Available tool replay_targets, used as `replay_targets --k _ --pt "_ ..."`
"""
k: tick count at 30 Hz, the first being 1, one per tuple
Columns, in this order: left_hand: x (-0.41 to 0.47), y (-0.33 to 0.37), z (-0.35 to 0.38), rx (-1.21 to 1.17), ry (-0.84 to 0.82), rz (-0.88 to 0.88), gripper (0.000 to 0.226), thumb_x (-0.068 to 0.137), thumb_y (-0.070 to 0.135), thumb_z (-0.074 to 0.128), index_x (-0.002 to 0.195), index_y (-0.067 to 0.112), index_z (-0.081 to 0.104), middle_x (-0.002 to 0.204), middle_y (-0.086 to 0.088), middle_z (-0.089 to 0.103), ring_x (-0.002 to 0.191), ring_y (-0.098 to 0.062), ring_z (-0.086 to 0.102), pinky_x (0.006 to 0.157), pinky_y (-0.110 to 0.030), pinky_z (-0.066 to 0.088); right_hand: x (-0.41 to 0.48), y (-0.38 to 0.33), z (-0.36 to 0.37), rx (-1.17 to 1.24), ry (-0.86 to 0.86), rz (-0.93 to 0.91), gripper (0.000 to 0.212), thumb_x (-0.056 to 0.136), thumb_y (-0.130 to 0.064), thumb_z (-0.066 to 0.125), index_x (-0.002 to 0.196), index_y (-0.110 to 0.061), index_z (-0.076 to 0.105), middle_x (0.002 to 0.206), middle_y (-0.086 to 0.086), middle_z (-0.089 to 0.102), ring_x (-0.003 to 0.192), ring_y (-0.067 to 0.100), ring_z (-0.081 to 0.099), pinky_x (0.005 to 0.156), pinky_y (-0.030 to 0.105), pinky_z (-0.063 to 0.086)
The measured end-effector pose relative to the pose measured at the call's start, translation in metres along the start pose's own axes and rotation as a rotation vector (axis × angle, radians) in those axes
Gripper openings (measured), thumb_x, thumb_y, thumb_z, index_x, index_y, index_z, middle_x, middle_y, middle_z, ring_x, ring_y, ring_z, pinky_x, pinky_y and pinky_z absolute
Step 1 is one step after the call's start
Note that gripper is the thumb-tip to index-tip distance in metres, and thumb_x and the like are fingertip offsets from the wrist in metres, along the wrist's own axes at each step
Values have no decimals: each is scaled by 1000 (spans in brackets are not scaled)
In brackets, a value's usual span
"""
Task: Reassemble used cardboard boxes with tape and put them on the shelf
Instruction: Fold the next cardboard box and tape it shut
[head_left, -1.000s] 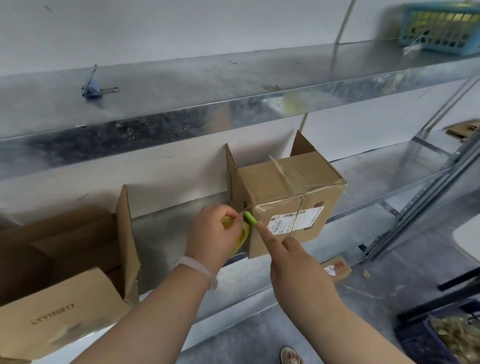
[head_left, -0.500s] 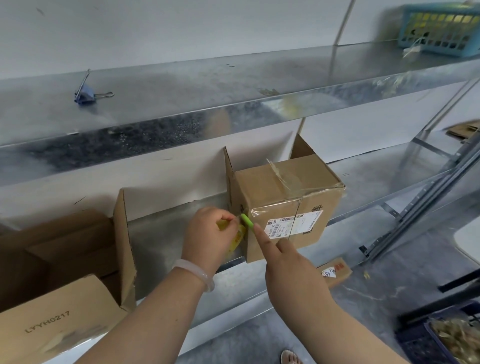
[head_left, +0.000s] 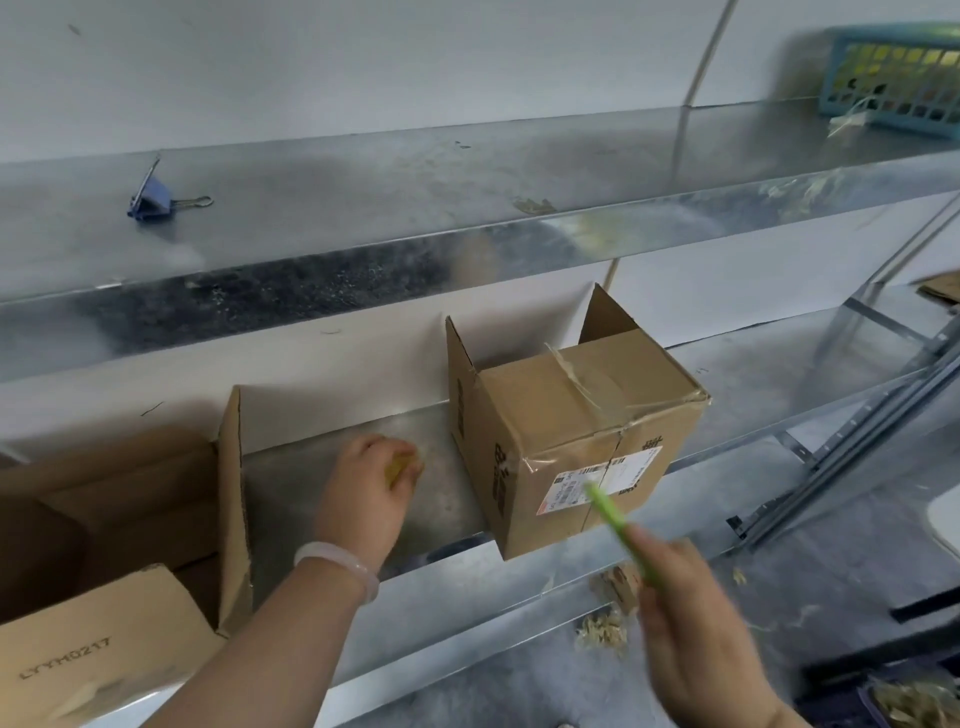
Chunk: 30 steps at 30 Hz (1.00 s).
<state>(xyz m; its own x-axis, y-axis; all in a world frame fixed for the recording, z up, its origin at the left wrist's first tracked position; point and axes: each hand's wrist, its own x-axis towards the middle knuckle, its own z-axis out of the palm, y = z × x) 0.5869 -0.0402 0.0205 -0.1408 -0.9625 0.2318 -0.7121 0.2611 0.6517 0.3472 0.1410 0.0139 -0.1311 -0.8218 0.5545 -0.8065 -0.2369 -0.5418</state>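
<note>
Our hands have left the taped box (head_left: 561, 415): left hand (head_left: 363, 501) curls round a yellow item (head_left: 399, 467), right hand (head_left: 691, 639) grips a green tool (head_left: 610, 519). The box sits at the shelf (head_left: 296, 488) front edge, with bare shelf to its left.

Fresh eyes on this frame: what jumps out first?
The taped cardboard box stands mid-frame on the lower shelf, rear flaps up. In front of it the right hand holds a blurred green tool, while the left hand grips a yellow thing left of the box. A blue binder clip lies on the upper shelf, far left.
</note>
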Motion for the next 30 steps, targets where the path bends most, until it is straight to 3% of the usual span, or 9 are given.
replay_targets --k 2,4,7,9,13,21,23,25,30 --pt "-3 -7 5 74 24 59 16 90 19 68 105 15 70 109 3 55 93 -9 51 87 -21 38 8 16 -18 124 269 259 29 97 -38 42 126 -37 46 112 -20 53 90 -7 55 78 7 43" --pt "-4 -11 11 131 48 79 17 86 13 72 103 13 72 109 -2 60 93 -11 53 88 -26 45 27 39 -28 201 427 565 21 98 -24 46 116 -34 46 110 6 56 83 8 55 73 23 45" --pt "-1 -24 20 109 46 -39 29 85 8 72 80 37 67 105 -5 64 92 -24 61 81 -42 53 65 93 -39 96 242 904 19 102 -13 41 121 -17 46 114 15 53 89 27 49 77 36 37" --pt "-3 -35 33 225 -27 -25 44 86 14 69 73 50 47 111 -7 60 94 -29 59 74 -35 43 86 131 -36 -46 65 942 23 101 -13 42 123 -11 49 114 17 56 89 28 48 78 38 39" --pt "-8 -48 53 351 -42 -126 19 85 13 71 99 27 71 120 -12 55 105 -35 53 80 -33 35 115 195 -15 -260 -190 885 26 97 -13 49 122 -9 55 112 16 56 90 29 48 86 44 46" --pt "-24 -56 81 308 -85 -215 35 72 0 75 102 18 75 121 -9 58 104 -35 60 86 -37 50 126 241 1 -517 -480 596 30 98 -29 51 125 -23 65 114 8 65 95 27 54 87 39 46" --pt "-27 -42 78 223 88 -174 32 79 5 72 108 19 73 122 -7 57 109 -27 57 93 -44 51 127 235 0 -387 -431 606 38 101 -31 47 137 -20 55 132 9 57 115 29 52 101 44 43" --pt "-33 -6 68 42 303 -168 27 94 15 59 119 20 65 125 -3 57 114 -11 49 105 -31 42 129 220 -7 -105 -242 632 42 104 -28 41 146 -22 44 145 8 46 131 28 44 110 47 37" --pt "-45 103 56 -373 390 -12 55 95 51 43 139 18 49 132 16 52 125 -8 50 99 -17 42 139 158 -42 285 44 128 43 102 -43 32 139 -31 50 139 -26 46 132 21 47 107 30 38"
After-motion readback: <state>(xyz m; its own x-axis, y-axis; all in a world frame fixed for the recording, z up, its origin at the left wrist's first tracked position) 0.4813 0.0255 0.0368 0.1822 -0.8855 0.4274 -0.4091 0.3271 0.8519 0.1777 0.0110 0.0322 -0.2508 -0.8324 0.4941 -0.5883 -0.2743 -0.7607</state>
